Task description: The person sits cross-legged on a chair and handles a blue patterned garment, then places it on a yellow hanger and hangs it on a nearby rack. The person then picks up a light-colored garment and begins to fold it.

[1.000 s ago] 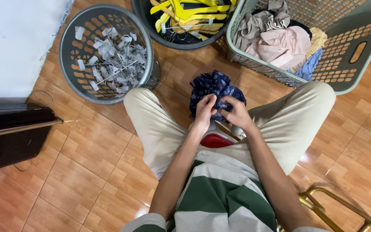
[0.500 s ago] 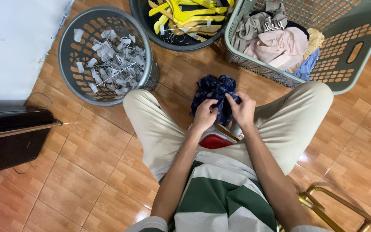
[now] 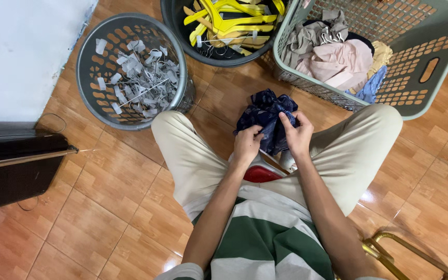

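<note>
Bunched just in front of the person's knees, near the green laundry basket (image 3: 431, 98), the dark blue patterned garment (image 3: 265, 116) looks light, soft and floppy, best pinched at an edge, as the left hand (image 3: 247, 145) and right hand (image 3: 297, 136) both grip it.

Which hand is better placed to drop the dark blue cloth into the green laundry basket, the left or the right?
Probably the right hand. Both hands grip the dark blue cloth, but the green laundry basket stands on the person's right side, nearer that hand. The left hand would need to cross over.
</note>
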